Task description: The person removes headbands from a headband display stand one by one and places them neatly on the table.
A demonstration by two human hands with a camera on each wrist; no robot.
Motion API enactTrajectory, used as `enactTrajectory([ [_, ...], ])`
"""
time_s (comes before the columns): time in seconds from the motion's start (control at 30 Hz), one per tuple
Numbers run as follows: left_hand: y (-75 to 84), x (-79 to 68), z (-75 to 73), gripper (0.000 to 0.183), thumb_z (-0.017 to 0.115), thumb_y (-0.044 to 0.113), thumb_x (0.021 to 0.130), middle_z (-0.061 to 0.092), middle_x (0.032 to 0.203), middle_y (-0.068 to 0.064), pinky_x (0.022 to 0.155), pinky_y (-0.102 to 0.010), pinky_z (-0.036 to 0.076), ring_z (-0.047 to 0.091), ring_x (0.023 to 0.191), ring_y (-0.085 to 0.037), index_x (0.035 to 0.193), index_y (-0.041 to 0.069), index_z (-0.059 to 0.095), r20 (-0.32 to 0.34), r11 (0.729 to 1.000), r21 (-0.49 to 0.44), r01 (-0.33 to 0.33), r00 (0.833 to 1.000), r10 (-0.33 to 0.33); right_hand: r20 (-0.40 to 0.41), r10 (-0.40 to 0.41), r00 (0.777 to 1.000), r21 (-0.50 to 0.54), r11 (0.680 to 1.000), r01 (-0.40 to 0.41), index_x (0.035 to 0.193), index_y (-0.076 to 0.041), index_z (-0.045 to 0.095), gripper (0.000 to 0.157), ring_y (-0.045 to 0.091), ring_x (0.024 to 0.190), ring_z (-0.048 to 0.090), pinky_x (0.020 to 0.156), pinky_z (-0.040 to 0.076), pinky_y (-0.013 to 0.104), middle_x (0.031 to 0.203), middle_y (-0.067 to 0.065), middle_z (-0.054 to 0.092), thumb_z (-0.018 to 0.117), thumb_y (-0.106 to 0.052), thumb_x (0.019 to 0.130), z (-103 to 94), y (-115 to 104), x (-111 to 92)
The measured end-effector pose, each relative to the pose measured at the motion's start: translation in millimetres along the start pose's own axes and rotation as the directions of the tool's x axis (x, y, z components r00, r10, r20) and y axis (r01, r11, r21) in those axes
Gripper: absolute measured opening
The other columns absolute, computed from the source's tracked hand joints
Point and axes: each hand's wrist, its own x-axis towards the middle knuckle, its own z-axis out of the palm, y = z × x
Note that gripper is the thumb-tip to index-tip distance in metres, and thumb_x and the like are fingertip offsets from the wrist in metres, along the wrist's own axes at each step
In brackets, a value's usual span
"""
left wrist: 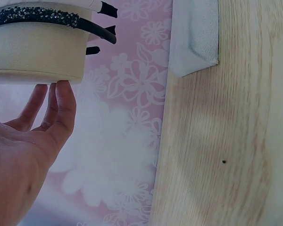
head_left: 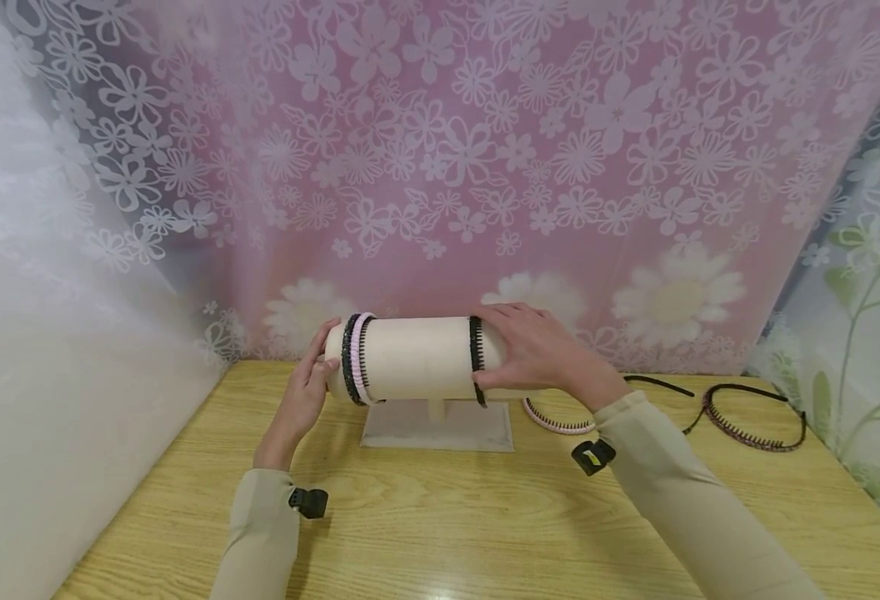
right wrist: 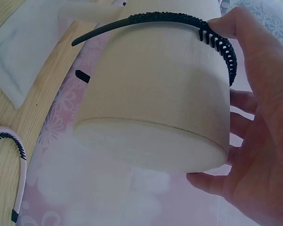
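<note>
A cream cylindrical headband display stand [head_left: 417,358] lies crosswise on its post. My left hand [head_left: 308,379] holds its left end, thumb in front; in the left wrist view the fingertips [left wrist: 65,89] meet the end's rim. Beside that hand, a dark sparkly headband [head_left: 350,367] and a pink toothed headband [head_left: 359,358] sit side by side on the cylinder. At the right end, my right hand [head_left: 526,346] holds a black toothed headband [head_left: 476,358] over the cylinder. Its thumb [right wrist: 224,23] presses the band in the right wrist view, with the other fingers partly hidden behind the cylinder.
The stand's pale rectangular base [head_left: 440,429] rests on the wooden table [head_left: 425,517]. Right of it lie a pink headband [head_left: 560,425], a black headband [head_left: 661,383] and a dark patterned headband [head_left: 755,442]. A flowered curtain [head_left: 440,183] hangs behind.
</note>
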Motion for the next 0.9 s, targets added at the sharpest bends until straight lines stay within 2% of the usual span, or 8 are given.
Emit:
enactTrajectory([
  [0.27,-1.5,1.7,-0.6,0.054,0.038,0.030,0.109,0.046,0.155,-0.010,0.084,-0.046,0.047,0.055,0.118,-0.034,0.161,0.038,0.029,-0.004,1.000,-0.002,-0.005,1.000,0.005,-0.019,-0.010,1.000,0.029,1.000,0.010,0.162,-0.021,0.032,0.099,0.043,0.145,0.042,0.110,0.038,0.066,0.160,0.014,0.044,0.074,-0.056,0.080,0.9,5,-4],
  [0.6,-0.5,0.7,-0.7,0.053,0.037,0.030,0.109,0.045,0.156,-0.010,0.085,-0.044,0.047,0.055,0.120,-0.033,0.158,0.050,0.028,0.007,1.000,-0.011,-0.002,1.000,0.002,-0.019,-0.009,1.000,0.063,0.998,0.011,0.162,-0.017,0.032,0.098,0.042,0.146,0.041,0.115,0.036,0.061,0.160,0.015,0.043,0.075,-0.054,0.081,-0.7,10,-9],
  [0.77,0.3,-0.1,-0.5,0.053,0.037,0.029,0.109,0.046,0.156,-0.010,0.085,-0.044,0.048,0.056,0.120,-0.033,0.158,0.050,0.029,0.004,1.000,-0.014,0.003,1.000,-0.003,-0.026,0.003,1.000,0.078,0.997,-0.001,0.160,-0.015,0.035,0.098,0.042,0.145,0.042,0.113,0.039,0.061,0.159,0.016,0.044,0.076,-0.054,0.081,0.2,13,-12],
  [0.9,1.1,-1.1,0.1,0.054,0.038,0.029,0.109,0.045,0.157,-0.010,0.084,-0.044,0.048,0.056,0.120,-0.034,0.160,0.045,0.028,0.001,1.000,-0.008,0.011,1.000,-0.011,-0.029,0.018,0.999,0.096,0.995,-0.015,0.159,-0.015,0.037,0.097,0.041,0.144,0.043,0.106,0.046,0.058,0.158,0.016,0.045,0.077,-0.053,0.080,0.5,14,-14],
])
